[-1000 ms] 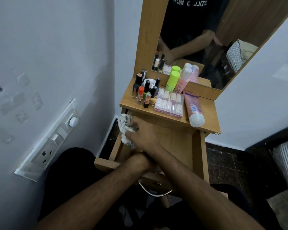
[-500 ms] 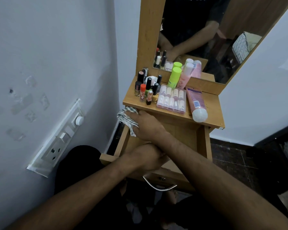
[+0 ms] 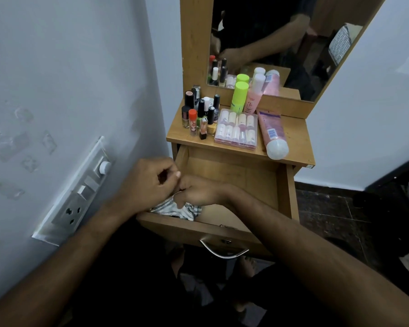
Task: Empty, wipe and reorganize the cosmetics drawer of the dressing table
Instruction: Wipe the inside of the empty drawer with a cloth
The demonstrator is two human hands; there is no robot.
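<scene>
The wooden drawer (image 3: 250,175) of the dressing table is pulled out and its bare bottom shows. A striped grey-and-white cloth (image 3: 177,210) lies bunched in the drawer's front left corner. My right hand (image 3: 198,192) curls its fingers down onto the cloth and grips it. My left hand (image 3: 149,182) is right beside it at the drawer's left wall, fingers curled, pinching the cloth's upper edge. The two hands touch and hide most of the cloth.
On the tabletop (image 3: 295,131) stand several nail polish bottles (image 3: 198,116), a clear case of small bottles (image 3: 236,131), a green-capped bottle (image 3: 239,95) and a pink bottle (image 3: 254,95). A pink tube (image 3: 272,133) lies flat. A switch plate (image 3: 78,192) juts from the left wall. A metal handle (image 3: 222,251) hangs on the drawer front.
My right hand has pulled the cloth from the drawer's far left corner back to its front left corner. My left hand has risen from the drawer front and joined it on the cloth.
</scene>
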